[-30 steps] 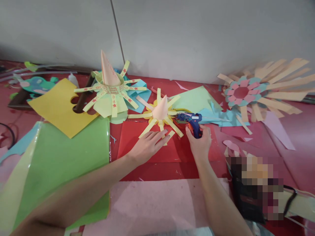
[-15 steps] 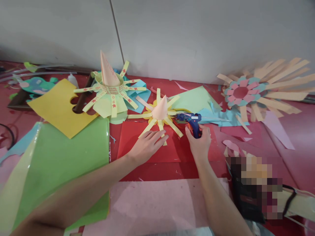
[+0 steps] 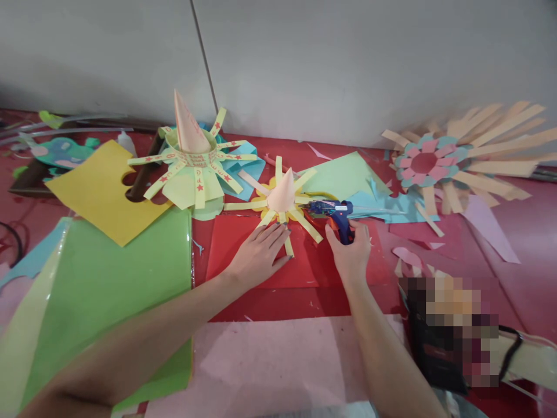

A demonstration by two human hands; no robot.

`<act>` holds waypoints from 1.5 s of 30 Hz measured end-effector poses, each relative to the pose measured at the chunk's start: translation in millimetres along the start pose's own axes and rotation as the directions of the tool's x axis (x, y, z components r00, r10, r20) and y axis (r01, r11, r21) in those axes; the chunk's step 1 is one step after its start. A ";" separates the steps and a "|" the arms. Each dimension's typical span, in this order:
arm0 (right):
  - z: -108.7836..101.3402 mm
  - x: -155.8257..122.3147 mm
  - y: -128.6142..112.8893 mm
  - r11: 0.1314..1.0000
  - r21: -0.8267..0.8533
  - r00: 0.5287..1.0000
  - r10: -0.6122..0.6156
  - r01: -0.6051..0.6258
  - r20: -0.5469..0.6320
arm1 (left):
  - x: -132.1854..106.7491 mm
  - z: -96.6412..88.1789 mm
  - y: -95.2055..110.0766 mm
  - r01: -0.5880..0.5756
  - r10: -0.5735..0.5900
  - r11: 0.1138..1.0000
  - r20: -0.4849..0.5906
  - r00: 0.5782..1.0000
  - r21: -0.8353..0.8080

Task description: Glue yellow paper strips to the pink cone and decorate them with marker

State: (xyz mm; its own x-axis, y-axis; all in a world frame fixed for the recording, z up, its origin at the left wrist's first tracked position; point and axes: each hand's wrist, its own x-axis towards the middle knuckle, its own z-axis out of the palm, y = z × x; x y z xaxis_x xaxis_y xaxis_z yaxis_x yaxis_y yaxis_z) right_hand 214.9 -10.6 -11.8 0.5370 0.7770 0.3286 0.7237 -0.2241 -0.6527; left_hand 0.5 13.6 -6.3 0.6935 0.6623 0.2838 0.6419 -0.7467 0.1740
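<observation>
My right hand [image 3: 351,251] is wrapped round the handle of a blue glue gun [image 3: 342,216], whose nozzle points left at a small paper flower. This yellow paper flower [image 3: 263,204] has pale strips radiating outward, and a peach paper cone [image 3: 284,193] stands upright at its middle. My left hand [image 3: 260,252] lies palm down with outstretched fingers over the flower's front strips, partly hiding them. Beneath both is a red paper sheet [image 3: 304,267]. A clear glue stick [image 3: 369,209] sticks out from the back of the gun.
Behind to the left stands a larger green paper piece with a cone [image 3: 188,130]. Yellow card [image 3: 104,197] and a green sheet [image 3: 117,290] lie left. A pink and blue paper flower with long strips [image 3: 435,168] rests right. A grey wall [image 3: 331,64] rises behind.
My left hand has lowered and flattened onto the flower's front strips, its thumb shifting down. The glue gun's nozzle has stayed close to the cone's base.
</observation>
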 end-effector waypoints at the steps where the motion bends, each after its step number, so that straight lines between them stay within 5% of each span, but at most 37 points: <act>1: -0.1 0.0 -0.2 1.000 0.002 1.000 0.005 -0.005 0.004 | -0.1 0.3 -0.2 0.003 -0.003 1.000 0.004 1.000 -0.005; 27: -1.0 -3.3 -5.0 0.997 -0.034 0.997 -0.066 0.067 0.034 | 3.0 -3.6 0.7 0.050 -0.048 0.999 0.079 0.996 -0.022; 45: -18.2 16.8 6.1 0.994 -0.004 0.984 0.109 -0.111 -0.142 | 4.7 -4.2 -0.4 0.127 -0.123 0.991 0.092 0.988 -0.036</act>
State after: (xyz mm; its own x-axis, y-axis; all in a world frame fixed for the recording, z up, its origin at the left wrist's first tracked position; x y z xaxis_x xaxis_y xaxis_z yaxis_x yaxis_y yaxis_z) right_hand 236.2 -9.6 2.2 0.6692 0.6560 0.3489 0.6611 -0.3112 -0.6828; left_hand 2.1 16.8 -1.1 0.6363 0.7519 0.1726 0.7126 -0.6586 0.2420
